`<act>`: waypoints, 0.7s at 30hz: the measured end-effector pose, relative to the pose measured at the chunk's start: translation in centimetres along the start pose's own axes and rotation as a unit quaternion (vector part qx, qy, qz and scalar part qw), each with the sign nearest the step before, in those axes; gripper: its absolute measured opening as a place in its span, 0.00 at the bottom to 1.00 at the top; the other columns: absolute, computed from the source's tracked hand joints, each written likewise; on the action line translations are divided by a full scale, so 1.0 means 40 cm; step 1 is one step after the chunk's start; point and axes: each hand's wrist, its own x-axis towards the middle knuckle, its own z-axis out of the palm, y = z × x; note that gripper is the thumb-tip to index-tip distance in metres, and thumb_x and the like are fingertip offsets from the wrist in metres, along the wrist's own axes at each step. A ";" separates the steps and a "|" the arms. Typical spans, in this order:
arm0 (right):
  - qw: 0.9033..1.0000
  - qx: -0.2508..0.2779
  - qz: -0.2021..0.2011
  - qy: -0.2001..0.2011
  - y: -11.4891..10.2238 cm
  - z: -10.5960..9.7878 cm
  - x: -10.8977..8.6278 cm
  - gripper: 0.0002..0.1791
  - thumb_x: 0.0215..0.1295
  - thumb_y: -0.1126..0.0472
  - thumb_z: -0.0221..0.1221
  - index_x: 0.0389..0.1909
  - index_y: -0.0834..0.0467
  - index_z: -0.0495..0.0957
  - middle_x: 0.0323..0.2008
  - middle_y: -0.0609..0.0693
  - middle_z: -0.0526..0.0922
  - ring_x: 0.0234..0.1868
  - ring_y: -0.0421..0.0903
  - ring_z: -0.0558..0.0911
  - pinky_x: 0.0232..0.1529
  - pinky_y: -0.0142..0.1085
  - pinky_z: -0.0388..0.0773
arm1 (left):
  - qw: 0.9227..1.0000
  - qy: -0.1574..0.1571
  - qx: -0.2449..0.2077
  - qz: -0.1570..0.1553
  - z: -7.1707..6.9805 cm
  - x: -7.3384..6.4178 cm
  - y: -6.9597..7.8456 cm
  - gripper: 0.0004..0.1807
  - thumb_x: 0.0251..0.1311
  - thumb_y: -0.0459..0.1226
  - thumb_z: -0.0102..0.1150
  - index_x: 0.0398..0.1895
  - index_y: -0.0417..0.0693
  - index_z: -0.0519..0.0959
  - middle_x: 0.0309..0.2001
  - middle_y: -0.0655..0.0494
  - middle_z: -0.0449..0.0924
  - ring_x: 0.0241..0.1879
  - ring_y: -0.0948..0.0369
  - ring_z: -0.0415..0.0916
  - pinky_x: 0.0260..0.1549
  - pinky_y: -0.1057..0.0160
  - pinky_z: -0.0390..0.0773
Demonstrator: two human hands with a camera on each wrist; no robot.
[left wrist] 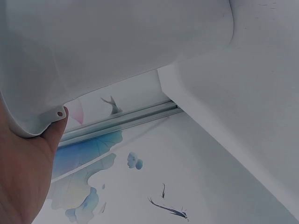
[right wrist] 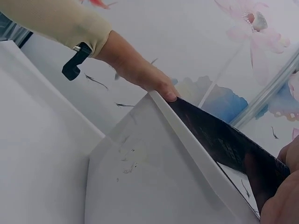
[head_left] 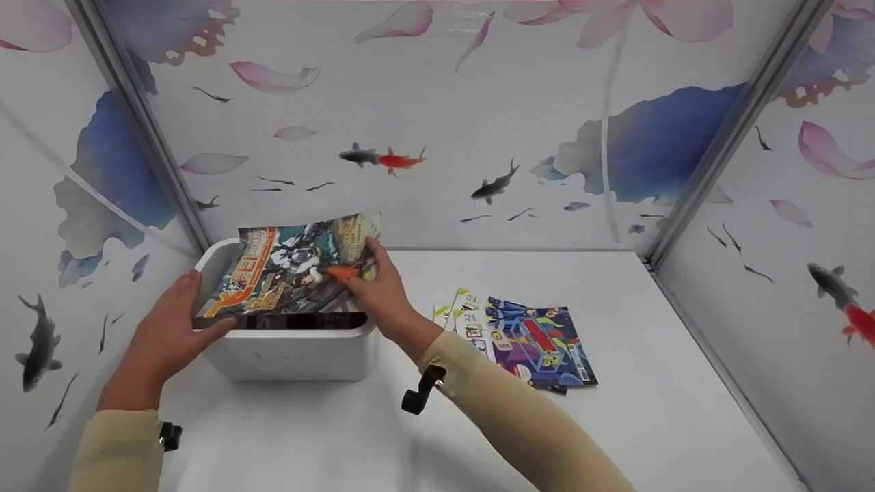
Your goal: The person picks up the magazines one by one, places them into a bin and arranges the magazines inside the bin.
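Observation:
A white plastic bin (head_left: 294, 355) stands at the left of the table. Over its opening lies a colourful magazine (head_left: 294, 266), tilted, its dark underside showing in the right wrist view (right wrist: 215, 135). My right hand (head_left: 386, 290) grips the magazine's right edge, thumb across the cover and fingers at the far corner. My left hand (head_left: 164, 328) holds the bin's left rim, its thumb reaching along the front rim beside the magazine's near corner. In the left wrist view that hand (left wrist: 23, 172) wraps the bin's edge near a small hole. The bin's contents are mostly hidden beneath the magazine.
Several overlapping magazines (head_left: 543, 345) lie on the white table (head_left: 656, 410) to the right of the bin. Printed white panels (head_left: 437, 116) enclose the back and both sides, joined by metal corner posts (head_left: 731, 130). Beige sleeves (head_left: 506, 403) carry black wrist clips.

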 end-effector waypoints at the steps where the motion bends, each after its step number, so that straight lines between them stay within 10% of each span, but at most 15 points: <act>1: 1.000 -0.006 0.003 0.002 -0.001 0.001 0.000 0.49 0.74 0.72 0.65 0.90 0.49 0.55 0.87 0.54 0.59 0.79 0.50 0.69 0.56 0.35 0.80 | 1.000 0.001 0.000 0.001 0.000 0.000 0.000 0.65 0.72 0.67 0.63 0.90 0.36 0.41 0.88 0.27 0.43 0.84 0.27 0.44 0.74 0.17 0.54; 6: 0.999 -0.028 0.017 0.015 -0.004 0.011 0.004 0.50 0.73 0.68 0.69 0.90 0.51 0.54 0.85 0.56 0.62 0.78 0.52 0.72 0.69 0.39 0.79 | 1.000 0.003 -0.002 -0.001 -0.003 0.000 0.004 0.65 0.72 0.67 0.63 0.91 0.36 0.42 0.87 0.27 0.43 0.84 0.27 0.45 0.72 0.16 0.55; 14: 0.999 -0.015 0.038 0.008 -0.012 0.026 -0.003 0.49 0.74 0.70 0.67 0.90 0.51 0.54 0.81 0.57 0.67 0.69 0.50 0.80 0.57 0.40 0.84 | 1.000 0.005 -0.006 -0.005 0.001 -0.004 0.011 0.65 0.72 0.67 0.64 0.91 0.37 0.42 0.88 0.27 0.42 0.84 0.27 0.44 0.73 0.16 0.54; 21: 0.999 -0.032 0.022 -0.015 -0.014 0.024 -0.013 0.55 0.73 0.58 0.73 0.91 0.49 0.49 0.81 0.55 0.68 0.75 0.52 0.75 0.74 0.49 0.77 | 1.000 0.007 -0.006 -0.002 0.001 -0.004 0.003 0.64 0.72 0.66 0.64 0.91 0.37 0.42 0.88 0.28 0.42 0.85 0.27 0.43 0.73 0.16 0.52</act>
